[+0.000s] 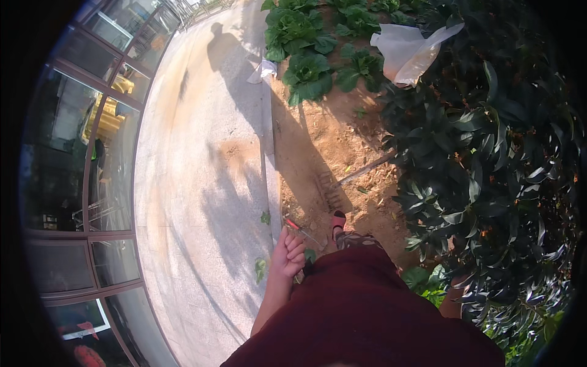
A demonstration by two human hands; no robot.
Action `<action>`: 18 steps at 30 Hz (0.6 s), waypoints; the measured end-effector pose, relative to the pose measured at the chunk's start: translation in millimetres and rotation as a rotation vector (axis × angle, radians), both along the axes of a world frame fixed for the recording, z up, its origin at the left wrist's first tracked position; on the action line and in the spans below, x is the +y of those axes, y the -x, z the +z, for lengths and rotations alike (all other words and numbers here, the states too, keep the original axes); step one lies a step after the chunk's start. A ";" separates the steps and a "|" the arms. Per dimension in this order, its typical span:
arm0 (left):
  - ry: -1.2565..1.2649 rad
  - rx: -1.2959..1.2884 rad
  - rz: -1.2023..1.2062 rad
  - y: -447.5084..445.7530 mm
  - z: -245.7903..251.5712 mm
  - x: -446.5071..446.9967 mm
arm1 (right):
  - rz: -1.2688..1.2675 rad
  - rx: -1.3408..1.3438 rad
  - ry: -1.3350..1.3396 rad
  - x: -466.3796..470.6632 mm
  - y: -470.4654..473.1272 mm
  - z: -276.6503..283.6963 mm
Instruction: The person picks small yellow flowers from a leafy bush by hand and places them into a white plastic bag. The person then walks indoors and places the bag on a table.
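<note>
My left hand (290, 253) is held in front of my body with its fingers curled into a fist, and nothing shows inside it. Just beyond it, a thin metal tool with a red handle (292, 224) appears to lie on the soil beside the curb. My right forearm (451, 302) runs into the leaves of a dark green shrub (477, 183), which hides most of that hand. On the bare soil ahead of my foot (338, 222) rests a rake (328, 191); its shaft slants up to the right and disappears under the shrub.
Leafy green vegetables (307, 75) grow at the top of the bed. A translucent plastic bag (410, 52) sits on the shrub. A low curb (270, 183) divides the soil from the pale pavement (192, 183). Framed windows (91, 183) line the left side.
</note>
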State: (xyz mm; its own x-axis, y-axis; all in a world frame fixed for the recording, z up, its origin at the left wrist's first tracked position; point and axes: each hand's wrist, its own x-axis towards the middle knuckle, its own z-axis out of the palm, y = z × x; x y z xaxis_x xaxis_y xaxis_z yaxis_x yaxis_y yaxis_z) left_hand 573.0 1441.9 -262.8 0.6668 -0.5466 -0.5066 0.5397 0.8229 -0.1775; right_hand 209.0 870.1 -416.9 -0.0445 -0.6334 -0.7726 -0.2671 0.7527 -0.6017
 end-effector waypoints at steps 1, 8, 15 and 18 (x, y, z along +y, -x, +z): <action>0.012 -0.021 -0.021 -20.0 0.2 3.8 | 0.021 0.008 -0.025 6.9 -4.9 -5.7; 0.161 -0.069 -0.006 -145.8 3.3 13.9 | 0.462 -0.339 -0.381 78.7 -59.9 -79.8; 0.032 -0.017 -0.360 -287.7 1.6 -35.3 | 0.692 -0.715 -0.356 279.6 -501.6 143.8; -0.091 -0.031 -0.393 -357.9 2.8 -58.0 | 0.973 -0.852 -0.170 330.3 -614.9 215.7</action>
State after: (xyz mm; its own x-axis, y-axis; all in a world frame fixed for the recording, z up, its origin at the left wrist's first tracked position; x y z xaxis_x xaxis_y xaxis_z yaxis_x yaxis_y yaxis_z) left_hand 930.9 1384.0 -260.0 0.4316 -0.7167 -0.5478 0.8202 0.5646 -0.0925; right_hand 823.9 1200.3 -201.2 0.9148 -0.0204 -0.4033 -0.3263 0.5511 -0.7680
